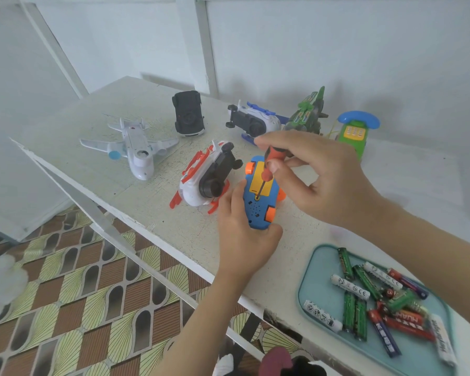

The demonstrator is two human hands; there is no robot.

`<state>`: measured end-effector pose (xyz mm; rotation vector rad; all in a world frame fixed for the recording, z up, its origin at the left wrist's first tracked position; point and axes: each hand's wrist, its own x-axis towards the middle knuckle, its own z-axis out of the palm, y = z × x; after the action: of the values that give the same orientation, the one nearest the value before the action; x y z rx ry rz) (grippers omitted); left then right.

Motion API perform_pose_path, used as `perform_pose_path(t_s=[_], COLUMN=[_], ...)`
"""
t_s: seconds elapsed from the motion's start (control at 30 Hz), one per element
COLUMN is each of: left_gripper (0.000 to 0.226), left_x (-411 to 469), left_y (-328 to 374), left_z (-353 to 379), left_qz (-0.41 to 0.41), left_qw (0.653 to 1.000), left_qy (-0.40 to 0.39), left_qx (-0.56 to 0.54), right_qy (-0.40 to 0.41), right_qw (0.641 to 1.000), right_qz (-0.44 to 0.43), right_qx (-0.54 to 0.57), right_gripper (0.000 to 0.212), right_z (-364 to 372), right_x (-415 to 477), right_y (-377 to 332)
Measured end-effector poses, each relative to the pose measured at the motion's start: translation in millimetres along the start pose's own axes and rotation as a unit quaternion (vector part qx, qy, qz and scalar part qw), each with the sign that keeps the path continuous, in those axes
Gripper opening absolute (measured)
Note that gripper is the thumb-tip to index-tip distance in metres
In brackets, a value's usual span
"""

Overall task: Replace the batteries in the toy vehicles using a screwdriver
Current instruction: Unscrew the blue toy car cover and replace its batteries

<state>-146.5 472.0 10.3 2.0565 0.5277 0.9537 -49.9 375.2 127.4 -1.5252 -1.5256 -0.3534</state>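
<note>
Blue toy car (259, 206) at a scuffed white table (147, 204)
Left hand (242, 240) grips it; right hand (326, 183) just above pinches the screwdriver (269, 165); white wall (337, 50) beyond.

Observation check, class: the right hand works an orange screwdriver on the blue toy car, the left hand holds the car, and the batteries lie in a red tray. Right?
Wrong on one point: the head view shows the batteries in a teal tray, not red. The rest holds.

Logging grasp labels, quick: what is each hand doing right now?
Left hand: grips the blue toy car, underside up.
Right hand: pinches the orange screwdriver, tip at the yellow battery cover.
</note>
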Motion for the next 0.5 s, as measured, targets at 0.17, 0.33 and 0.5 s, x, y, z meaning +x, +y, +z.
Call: perform_pose_path(t_s=[0.17, 0.33, 0.5], left_gripper=[0.083, 0.062, 0.063], left_x=[0, -3, -4], left_y=[0, 1, 3], left_z=[2, 2, 2], left_qz=[-0.061, -0.078, -0.077], left_qw=[0.998, 0.996, 0.996], left_qy=[0.019, 0.043, 0.048], left_qx=[-0.019, -0.020, -0.006], right_qy=[0.007, 0.070, 0.077], right_qw=[1.000, 0.997, 0.996], right_qz=[0.023, 0.013, 0.034], right_qx=[0.017, -0.022, -0.016], right_gripper=[0.029, 0.024, 0.027], right_z=[4, 5, 5], right_x=[-3, 3, 8], right_y=[-1, 0, -4])
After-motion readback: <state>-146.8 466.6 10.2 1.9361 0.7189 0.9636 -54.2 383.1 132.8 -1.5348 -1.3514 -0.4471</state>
